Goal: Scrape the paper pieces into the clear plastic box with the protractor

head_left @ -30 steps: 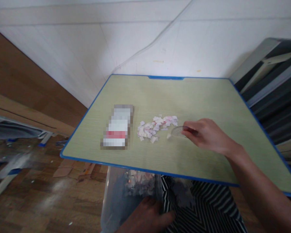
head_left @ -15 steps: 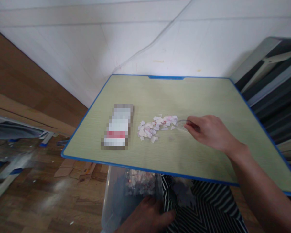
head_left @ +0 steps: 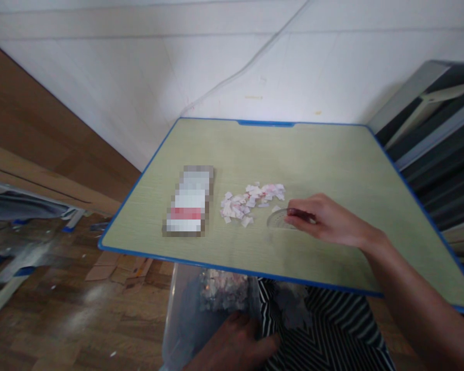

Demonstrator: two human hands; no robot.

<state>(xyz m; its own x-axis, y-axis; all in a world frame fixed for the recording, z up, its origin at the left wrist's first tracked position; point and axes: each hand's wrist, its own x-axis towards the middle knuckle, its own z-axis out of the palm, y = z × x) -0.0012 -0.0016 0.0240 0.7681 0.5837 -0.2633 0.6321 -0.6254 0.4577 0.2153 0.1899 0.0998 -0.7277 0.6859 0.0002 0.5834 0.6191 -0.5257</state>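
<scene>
Tabletop (head_left: pixel 313 154), pale green with blue edging, spans the middle of the scene. Right hand (head_left: pixel 327 219) above its right half, forearm coming in from the near right. Right fingers pinched narrow, thumb against fingers, gripping a clear semicircular plate (head_left: pixel 277 220), protractor-like, by its right end; plate tilted, curved side to the far left. Can't tell if its lower edge touches the table. One loose scrap (head_left: pixel 276 208) sits just beyond the plate's curved edge.

Pile of paper scraps (head_left: pixel 236 206), white with pinkish bits, left of the plate: clumped at its near left end, trailing to the far right, a short gap from the plate. Left of the pile, a pixelated oblong object (head_left: pixel 189 198), pale with red band, lying apart from it.

Left hand (head_left: pixel 237 337) is low, below the near table edge, at the right side of a translucent bin (head_left: pixel 169 324). Left fingers partly dark and hidden, can't tell whether they grip anything. More scraps (head_left: pixel 224 291) heaped in the bin's far part. Striped clothing (head_left: pixel 340 335) right of the bin. Flattened cardboard (head_left: pixel 102 266) on wooden floor (head_left: pixel 131 322) at left. White wall (head_left: pixel 216 56) with a cable (head_left: pixel 251 62) along the far side.
</scene>
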